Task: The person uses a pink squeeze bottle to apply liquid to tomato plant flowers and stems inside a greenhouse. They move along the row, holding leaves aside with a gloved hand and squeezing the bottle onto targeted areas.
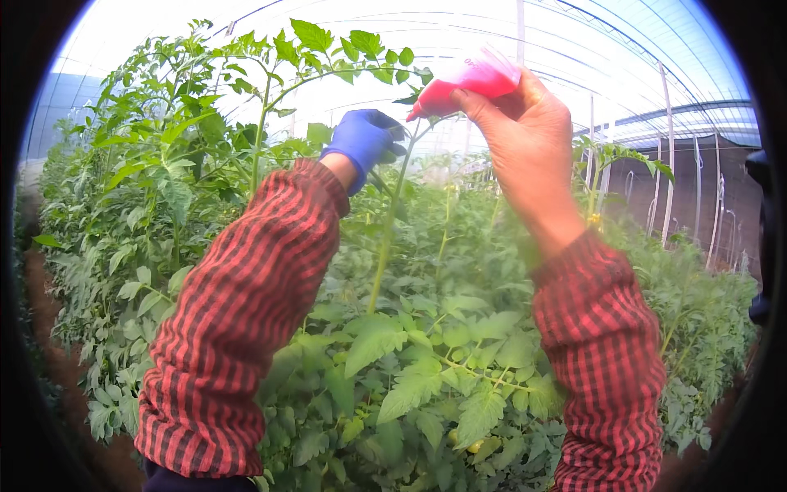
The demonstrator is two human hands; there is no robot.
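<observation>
My right hand (522, 132), bare, grips a soft clear plastic squeeze bottle (470, 80) part filled with pinkish-red liquid. The bottle is tipped so that its narrow red nozzle (415, 112) points down and left, close to the top of a tomato plant stem (393, 212). Just left of that stem top, my left hand (363, 142) wears a blue glove, its fingers curled towards the plant. What lies between those fingers is hidden. A leafy tomato shoot (313, 77) arches above the left hand and reaches towards the bottle.
Dense tomato foliage (430, 381) fills the space below and between my arms, with a few yellowish fruits (474, 446) low down. Bare soil (46, 307) shows at the left. Greenhouse posts (669, 154) and a dark side screen (695, 190) stand at the right.
</observation>
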